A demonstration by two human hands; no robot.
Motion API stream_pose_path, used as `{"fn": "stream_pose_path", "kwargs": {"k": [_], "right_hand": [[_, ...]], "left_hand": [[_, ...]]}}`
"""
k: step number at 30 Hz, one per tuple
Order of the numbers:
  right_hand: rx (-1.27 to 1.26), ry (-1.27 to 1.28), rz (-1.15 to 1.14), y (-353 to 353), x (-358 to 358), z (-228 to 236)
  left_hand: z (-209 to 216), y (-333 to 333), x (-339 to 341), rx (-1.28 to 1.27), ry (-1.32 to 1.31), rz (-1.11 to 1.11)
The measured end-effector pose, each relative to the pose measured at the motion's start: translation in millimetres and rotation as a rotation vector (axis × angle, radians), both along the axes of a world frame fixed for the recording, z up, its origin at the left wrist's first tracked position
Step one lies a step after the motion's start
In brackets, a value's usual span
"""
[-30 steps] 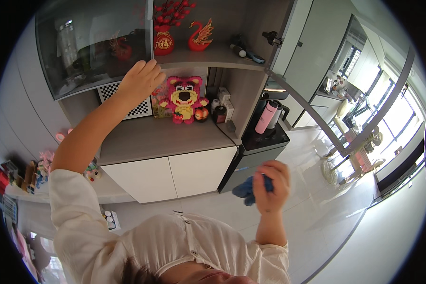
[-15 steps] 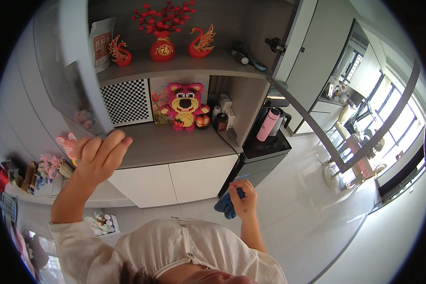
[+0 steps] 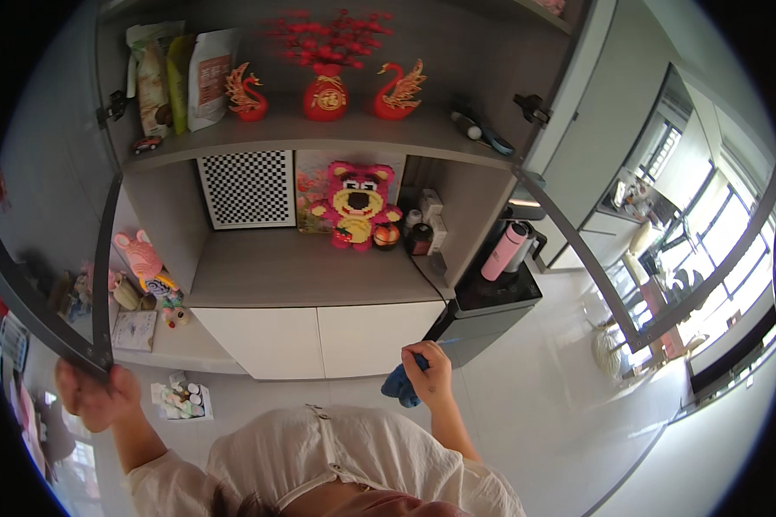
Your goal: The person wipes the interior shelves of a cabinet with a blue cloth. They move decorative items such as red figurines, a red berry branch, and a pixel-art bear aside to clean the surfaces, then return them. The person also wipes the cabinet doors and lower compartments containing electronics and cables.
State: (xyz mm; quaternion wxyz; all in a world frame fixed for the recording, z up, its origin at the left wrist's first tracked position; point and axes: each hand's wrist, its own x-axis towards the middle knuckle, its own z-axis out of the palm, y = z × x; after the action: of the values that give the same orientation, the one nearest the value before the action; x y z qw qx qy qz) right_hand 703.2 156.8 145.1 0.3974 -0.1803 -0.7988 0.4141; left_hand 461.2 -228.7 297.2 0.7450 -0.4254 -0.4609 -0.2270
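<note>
My left hand (image 3: 101, 398), slightly blurred, is closed around the lower corner of the left glass cabinet door (image 3: 105, 276), which has a dark frame and stands swung wide. In my right hand (image 3: 429, 376) I grip a bunched dark blue cloth (image 3: 403, 387) in front of the white lower cupboard (image 3: 378, 338). Behind it is the grey cabinet's shelf (image 3: 319, 138), carrying a red vase (image 3: 325, 96) with red berry sprigs, two red-and-gold swans and several upright pouches (image 3: 211, 79). Beneath stands a pink brick-built bear (image 3: 359, 205) beside a checkered board (image 3: 247, 191).
The right glass door (image 3: 588, 258) also stands open, its corner jutting out. A black stand (image 3: 500, 280) with a pink bottle (image 3: 504, 252) is beside the cabinet. On the floor at left sits a box of small bottles (image 3: 182, 401). Pink figurines (image 3: 147, 261) stand on the left ledge.
My left hand has moved left and down, swinging the left door wider and uncovering the pouches and left shelf side. My right hand still holds the cloth, shifted slightly left.
</note>
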Motion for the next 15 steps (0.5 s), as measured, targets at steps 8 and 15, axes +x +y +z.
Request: {"fn": "stream_pose_path", "kwargs": {"k": [8,15], "right_hand": [[-0.001,-0.015,0.045,2,-9,-6],[-0.021,0.023,0.034,-3,-11,-10]], "left_hand": [[-15,-50,-12,0.264,-0.191,-0.080],[-32,-82,-25,0.556,-0.308,-0.214]]}}
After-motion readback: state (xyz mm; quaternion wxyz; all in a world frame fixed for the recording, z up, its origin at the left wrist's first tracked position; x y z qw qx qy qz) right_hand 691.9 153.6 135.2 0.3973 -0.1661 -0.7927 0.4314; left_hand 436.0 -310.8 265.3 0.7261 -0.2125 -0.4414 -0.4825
